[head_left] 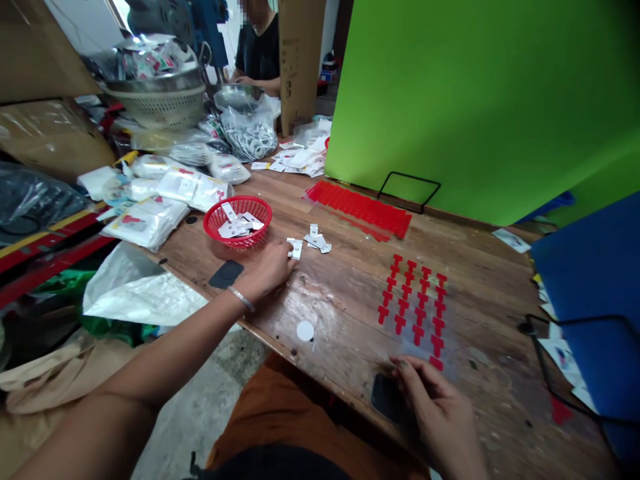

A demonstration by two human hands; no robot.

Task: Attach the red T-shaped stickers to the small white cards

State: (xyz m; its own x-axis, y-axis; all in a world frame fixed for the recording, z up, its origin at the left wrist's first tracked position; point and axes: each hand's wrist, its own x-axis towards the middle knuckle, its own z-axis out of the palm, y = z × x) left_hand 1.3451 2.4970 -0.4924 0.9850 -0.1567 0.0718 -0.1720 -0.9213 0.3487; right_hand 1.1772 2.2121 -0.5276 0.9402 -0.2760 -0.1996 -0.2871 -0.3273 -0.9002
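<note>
My left hand point(270, 272) reaches over the wooden table, its fingers closed on a small white card point(297, 249). Just beyond lies a loose pile of similar cards point(317, 240). A red plastic basket point(237, 241) with more white cards stands left of that hand. My right hand point(435, 400) is near the front edge, thumb and forefinger pressed together; whatever is between them is too small to name. Beyond it, a clear sheet point(413, 340) carries rows of red T-shaped pieces point(419, 316). A white round disc point(305, 331) lies between the hands.
Red strips point(360, 208) lie in a row near the green panel point(450, 100). Packed plastic bags point(150, 220) cover the left side. Black wire frames point(410, 176) stand at the back and right. Behind the table, a person point(257, 47) sits beside a cardboard sheet point(300, 67).
</note>
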